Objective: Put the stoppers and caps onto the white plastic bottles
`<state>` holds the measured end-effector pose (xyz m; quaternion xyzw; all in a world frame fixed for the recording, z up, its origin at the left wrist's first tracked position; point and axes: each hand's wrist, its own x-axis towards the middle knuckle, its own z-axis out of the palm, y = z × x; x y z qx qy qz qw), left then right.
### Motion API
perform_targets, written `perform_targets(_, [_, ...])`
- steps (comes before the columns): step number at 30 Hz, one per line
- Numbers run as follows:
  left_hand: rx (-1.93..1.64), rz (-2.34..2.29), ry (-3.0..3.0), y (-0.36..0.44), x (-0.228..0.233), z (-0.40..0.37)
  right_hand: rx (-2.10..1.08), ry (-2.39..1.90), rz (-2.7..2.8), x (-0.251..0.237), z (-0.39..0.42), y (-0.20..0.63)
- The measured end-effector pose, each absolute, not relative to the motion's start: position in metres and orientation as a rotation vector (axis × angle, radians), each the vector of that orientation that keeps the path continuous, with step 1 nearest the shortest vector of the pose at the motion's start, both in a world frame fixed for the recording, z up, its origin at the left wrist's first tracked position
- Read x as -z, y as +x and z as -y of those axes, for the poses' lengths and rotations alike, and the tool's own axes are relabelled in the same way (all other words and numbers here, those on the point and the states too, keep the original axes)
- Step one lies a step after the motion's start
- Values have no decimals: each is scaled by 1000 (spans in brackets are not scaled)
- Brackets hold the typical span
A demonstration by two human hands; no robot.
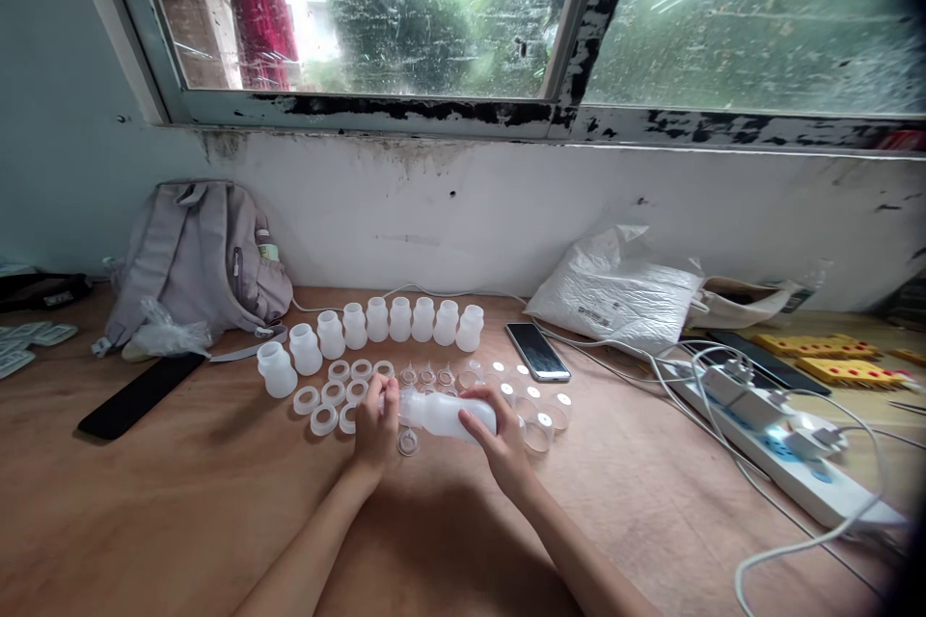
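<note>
A frosted white baby bottle [443, 413] lies sideways in the air between my hands, its narrow end to the left. My right hand [501, 434] is wrapped round its body. My left hand [377, 424] is closed at the clear narrow end; the fingers cover exactly what they pinch there. Under and beside the bottle are several clear nipples [408, 442], partly hidden. White collar rings [324, 419] lie in rows left of my left hand. Clear domed caps [538, 433] stand to the right of my right hand. Behind them, frosted bottle bodies [399, 319] stand upright in a curved row.
A phone [538, 352] lies behind the caps. To the right are a silver plastic bag [614, 287], a power strip [788, 453] with loose cables, and yellow pieces [854, 371]. A grey backpack [199, 260] and a black flat object [141, 397] are at left, below a window.
</note>
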<state>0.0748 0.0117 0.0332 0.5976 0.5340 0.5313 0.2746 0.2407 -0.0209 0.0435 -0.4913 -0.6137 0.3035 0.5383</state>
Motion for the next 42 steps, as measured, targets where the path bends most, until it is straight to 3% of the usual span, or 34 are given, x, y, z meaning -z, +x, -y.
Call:
perform_targets(21, [-1638,-1237,1509,84,-25,9,-398,-1005,1361,-15,42,221])
perform_targets(42, [-1767,-1111,1277,77,-28,1,-315,-954,1534,-3,55,200])
